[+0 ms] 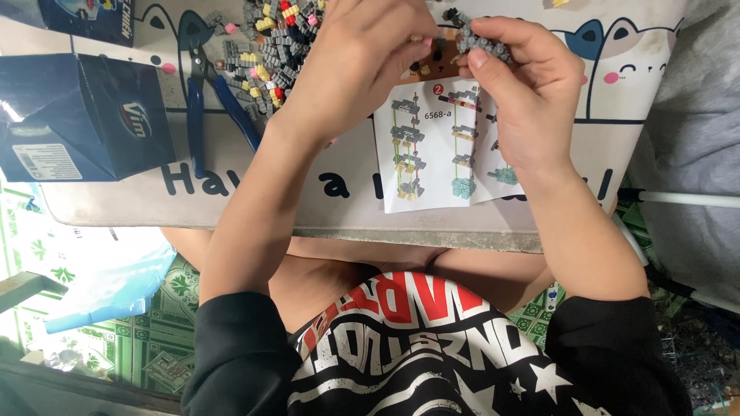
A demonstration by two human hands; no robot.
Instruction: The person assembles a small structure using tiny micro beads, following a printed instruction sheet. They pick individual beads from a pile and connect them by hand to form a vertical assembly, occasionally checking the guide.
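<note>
My right hand (524, 85) pinches a small grey assembly of tiny building bricks (482, 42) above a low table (432, 231). My left hand (362, 54) is curled beside it, fingertips meeting the assembly; what those fingers hold is hidden. Under both hands lies a white folded instruction sheet (432, 154) with pictures of stacked brick parts. A heap of loose grey, yellow, red and pink bricks (270, 46) sits just left of my left hand.
Blue-handled pliers (204, 100) lie left of the brick heap. A dark blue cardboard box (81, 115) stands at the table's left end. A light blue plastic bag (100, 285) rests on the patterned floor. Grey fabric (694, 139) lies to the right.
</note>
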